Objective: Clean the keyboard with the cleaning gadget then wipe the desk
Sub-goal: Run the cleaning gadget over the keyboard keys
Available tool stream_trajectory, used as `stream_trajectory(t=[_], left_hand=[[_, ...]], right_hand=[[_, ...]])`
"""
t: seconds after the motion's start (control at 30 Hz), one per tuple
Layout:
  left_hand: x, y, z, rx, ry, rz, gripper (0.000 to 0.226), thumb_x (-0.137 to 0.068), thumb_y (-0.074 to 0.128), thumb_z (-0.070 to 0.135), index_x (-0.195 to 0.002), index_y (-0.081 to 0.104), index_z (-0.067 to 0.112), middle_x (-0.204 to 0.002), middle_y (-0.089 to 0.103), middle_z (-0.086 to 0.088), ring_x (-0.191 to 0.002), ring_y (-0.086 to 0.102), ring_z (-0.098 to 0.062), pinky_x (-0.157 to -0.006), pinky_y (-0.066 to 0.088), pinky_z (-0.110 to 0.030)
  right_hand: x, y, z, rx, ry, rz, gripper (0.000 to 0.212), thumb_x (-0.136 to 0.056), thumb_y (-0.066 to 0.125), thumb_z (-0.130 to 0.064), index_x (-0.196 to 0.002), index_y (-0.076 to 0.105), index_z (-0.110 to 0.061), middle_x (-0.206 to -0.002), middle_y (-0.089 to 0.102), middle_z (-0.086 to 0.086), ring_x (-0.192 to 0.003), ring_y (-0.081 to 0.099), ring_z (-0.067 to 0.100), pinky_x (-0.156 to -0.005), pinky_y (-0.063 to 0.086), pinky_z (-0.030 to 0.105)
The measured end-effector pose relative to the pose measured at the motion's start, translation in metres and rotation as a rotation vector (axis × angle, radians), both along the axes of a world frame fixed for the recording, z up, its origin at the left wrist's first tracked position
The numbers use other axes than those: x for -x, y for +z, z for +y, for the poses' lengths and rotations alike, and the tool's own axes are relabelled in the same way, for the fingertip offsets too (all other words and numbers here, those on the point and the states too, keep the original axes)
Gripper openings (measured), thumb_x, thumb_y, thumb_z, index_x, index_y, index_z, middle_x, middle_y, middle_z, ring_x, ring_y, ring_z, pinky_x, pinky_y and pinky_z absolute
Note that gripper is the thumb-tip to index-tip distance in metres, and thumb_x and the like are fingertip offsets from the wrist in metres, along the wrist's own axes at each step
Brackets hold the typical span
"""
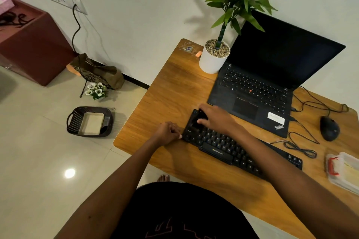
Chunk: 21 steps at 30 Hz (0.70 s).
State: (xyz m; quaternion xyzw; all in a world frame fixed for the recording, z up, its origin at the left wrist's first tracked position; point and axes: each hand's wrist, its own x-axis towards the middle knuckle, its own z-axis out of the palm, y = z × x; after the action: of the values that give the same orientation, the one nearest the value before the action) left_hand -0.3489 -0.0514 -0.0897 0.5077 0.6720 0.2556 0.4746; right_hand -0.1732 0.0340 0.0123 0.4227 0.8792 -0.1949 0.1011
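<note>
**Gadget on the keyboard's left end**

Head view: the black keyboard lies slantwise on the wooden desk. On its far left corner sits the cleaning gadget, a dark block resting on the keys. The right hand lies over the gadget from the keyboard's right, its fingers curled down around it in a grip. The left hand is at the keyboard's left edge, fingers tightly curled and their tips against that edge. Whether it pinches the edge or only leans on it cannot be told.

Just beyond the keyboard stands an open laptop with a dark screen, and beyond the keyboard's left end is a potted plant in a white pot. To the keyboard's right lie a black mouse, a coiled cable and a clear plastic box. On the floor, well left of the keyboard, is a dark basket.
</note>
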Motion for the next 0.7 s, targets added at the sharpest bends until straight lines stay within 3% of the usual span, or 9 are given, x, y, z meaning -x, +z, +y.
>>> stream_trajectory(t=[0.17,0.43,0.57,0.63,0.7], left_hand=[[-0.001,-0.002,-0.001,0.019,0.036,-0.024,0.011,-0.075,0.074,0.003,-0.084,0.071,-0.004,-0.102,0.067,-0.012,-0.099,0.057,-0.013,-0.088,0.04,-0.02],[0.002,-0.002,0.001,0.019,-0.002,0.002,0.004,-0.076,0.074,0.006,-0.076,0.07,0.004,-0.098,0.067,-0.008,-0.092,0.061,-0.015,-0.092,0.048,-0.034],[0.001,-0.005,0.002,0.018,-0.017,0.022,0.005,-0.075,0.075,0.008,-0.076,0.071,0.006,-0.103,0.068,-0.009,-0.101,0.06,-0.017,-0.099,0.045,-0.039],[0.001,-0.004,0.002,0.038,-0.018,0.037,0.006,-0.075,0.075,0.01,-0.079,0.071,0.006,-0.109,0.067,-0.009,-0.11,0.058,-0.019,-0.102,0.042,-0.041],[0.001,-0.005,0.002,0.06,-0.005,0.041,0.009,-0.076,0.075,0.01,-0.081,0.071,0.005,-0.109,0.067,-0.008,-0.111,0.058,-0.018,-0.104,0.041,-0.04]], right_hand=[[-0.019,0.001,0.028,-0.22,-0.13,-0.071,0.035,-0.093,0.052,-0.028,-0.123,0.042,-0.013,-0.117,0.06,0.012,-0.101,0.06,0.033,-0.077,0.052,0.043],[-0.023,0.007,-0.051,-0.054,0.254,-0.112,0.044,-0.096,0.046,-0.034,-0.134,0.035,-0.014,-0.114,0.058,0.006,-0.1,0.058,0.021,-0.082,0.05,0.033],[-0.027,0.003,-0.048,0.112,0.135,-0.069,0.041,-0.093,0.052,-0.035,-0.127,0.04,-0.015,-0.107,0.061,0.007,-0.096,0.059,0.021,-0.075,0.048,0.031],[-0.029,0.001,-0.03,0.085,0.032,-0.041,0.036,-0.092,0.053,-0.033,-0.122,0.042,-0.015,-0.108,0.06,0.007,-0.096,0.058,0.021,-0.07,0.044,0.027],[-0.032,0.001,-0.007,-0.016,-0.048,-0.046,0.033,-0.093,0.052,-0.031,-0.119,0.042,-0.014,-0.112,0.06,0.01,-0.098,0.058,0.026,-0.072,0.047,0.033]])
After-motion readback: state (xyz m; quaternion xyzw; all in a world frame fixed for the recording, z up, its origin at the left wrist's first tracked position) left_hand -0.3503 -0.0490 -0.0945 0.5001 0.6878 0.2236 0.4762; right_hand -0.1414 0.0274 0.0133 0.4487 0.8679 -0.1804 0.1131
